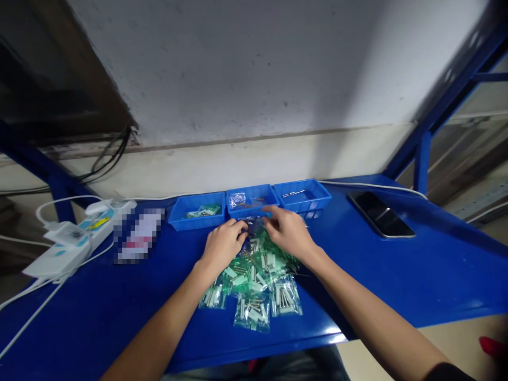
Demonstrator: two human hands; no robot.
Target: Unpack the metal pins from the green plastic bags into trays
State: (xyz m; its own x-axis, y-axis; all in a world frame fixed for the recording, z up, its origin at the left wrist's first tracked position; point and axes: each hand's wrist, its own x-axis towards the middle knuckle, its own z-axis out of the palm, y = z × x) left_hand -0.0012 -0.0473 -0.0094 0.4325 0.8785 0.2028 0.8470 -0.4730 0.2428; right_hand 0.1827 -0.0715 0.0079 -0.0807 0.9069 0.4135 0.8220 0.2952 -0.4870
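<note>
Several small plastic bags of screws and white wall plugs, some of them green-tinted, lie heaped in front of me on the blue table. At the far end of the heap, a clear plastic bag shows between my hands. Bent fingers and thumb of my left hand close at its left edge. Across from it, my right hand is curled over the heap with its index finger reaching toward the middle tray; whatever its fingertips pinch is hidden.
Along the wall stand three blue trays: the left tray holds green bags, the middle tray a clear packet and thin pieces, the right tray a few metal rods. A phone lies right; a power strip with cables lies left.
</note>
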